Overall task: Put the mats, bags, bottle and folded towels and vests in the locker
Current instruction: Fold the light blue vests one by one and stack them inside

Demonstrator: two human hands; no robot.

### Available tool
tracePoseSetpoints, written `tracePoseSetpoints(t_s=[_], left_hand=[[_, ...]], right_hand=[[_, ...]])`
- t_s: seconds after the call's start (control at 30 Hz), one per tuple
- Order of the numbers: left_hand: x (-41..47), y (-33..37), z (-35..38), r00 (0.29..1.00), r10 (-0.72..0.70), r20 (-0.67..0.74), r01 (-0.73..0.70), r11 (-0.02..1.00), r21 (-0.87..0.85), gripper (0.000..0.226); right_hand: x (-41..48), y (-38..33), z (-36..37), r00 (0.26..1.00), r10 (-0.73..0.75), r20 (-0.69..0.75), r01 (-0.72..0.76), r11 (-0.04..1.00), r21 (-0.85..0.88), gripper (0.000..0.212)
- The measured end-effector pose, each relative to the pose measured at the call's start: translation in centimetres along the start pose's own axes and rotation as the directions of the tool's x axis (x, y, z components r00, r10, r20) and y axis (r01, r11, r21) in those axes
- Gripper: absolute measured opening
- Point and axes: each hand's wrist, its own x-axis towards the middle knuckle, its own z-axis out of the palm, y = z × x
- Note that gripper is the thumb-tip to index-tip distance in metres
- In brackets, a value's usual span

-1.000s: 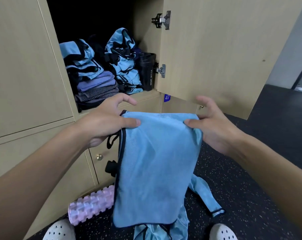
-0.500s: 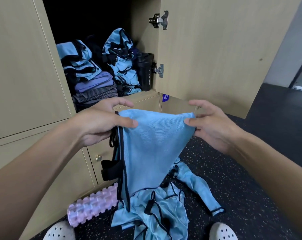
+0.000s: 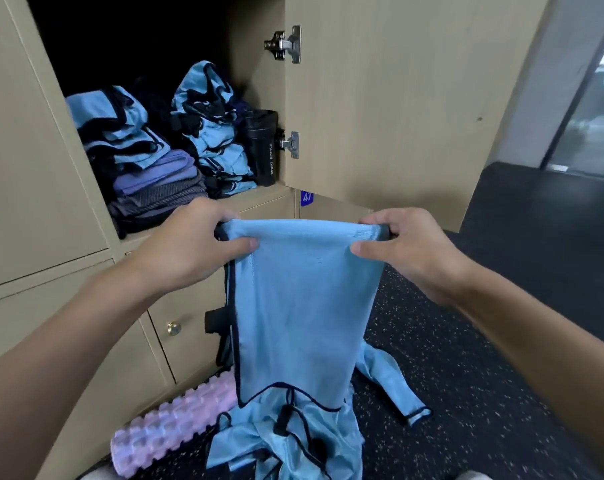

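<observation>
- Now, both hands are working in front of the open locker (image 3: pixel 255 74). The left hand (image 3: pixel 186 251) is pinching the top left corner of a light blue vest (image 3: pixel 300 306), thumb on the near face, fingers curled behind.
- The right hand (image 3: pixel 411 251) is gripping the top right corner the same way, so the vest is hanging flat below the locker's opening, outside it.
- Inside the locker, folded vests (image 3: pixel 116 129) are sitting on purple and grey towels (image 3: pixel 162 185) at the left. A second vest pile (image 3: pixel 213 133) is leaning mid-shelf, and a black bottle (image 3: pixel 262 147) is standing upright against the right wall.
- Below the locker, a pink foam roller (image 3: pixel 175 424) is lying on the floor (image 3: pixel 501 375), with loose vests (image 3: pixel 293 445) crumpled just beside it.
</observation>
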Motion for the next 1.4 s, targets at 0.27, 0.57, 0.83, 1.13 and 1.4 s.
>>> tracePoseSetpoints(t_s=[0.27, 0.57, 0.83, 1.13, 1.4], left_hand=[[0.9, 2.5, 3.2, 0.998, 0.026, -0.053, -0.030, 0.997, -0.075, 0.037], [2.7, 7.1, 7.5, 0.995, -0.089, -0.037, 0.079, 0.974, -0.211, 0.043], [3.3, 12.2, 10.8, 0.994, 0.027, 0.110, 0.013, 0.937, -0.349, 0.046], [3.2, 14.4, 11.6, 0.933, 0.222, 0.282, 0.071, 0.657, -0.750, 0.042], [2.5, 17.0, 8.8, 0.924, 0.243, 0.295, 0.177, 0.412, -0.894, 0.020]], right_hand=[[-1.0, 0.6, -2.1, 0.993, -0.107, -0.052, 0.077, 0.915, -0.395, 0.043], [-2.4, -0.2, -3.7, 0.985, 0.124, -0.118, -0.156, 0.937, -0.314, 0.029], [-4.2, -0.4, -5.0, 0.935, 0.354, 0.004, -0.345, 0.909, 0.234, 0.011], [-6.4, 0.5, -7.9, 0.978, 0.166, 0.125, -0.206, 0.866, 0.456, 0.033], [-7.9, 2.5, -9.4, 0.972, 0.168, -0.165, -0.119, 0.955, 0.272, 0.071]])
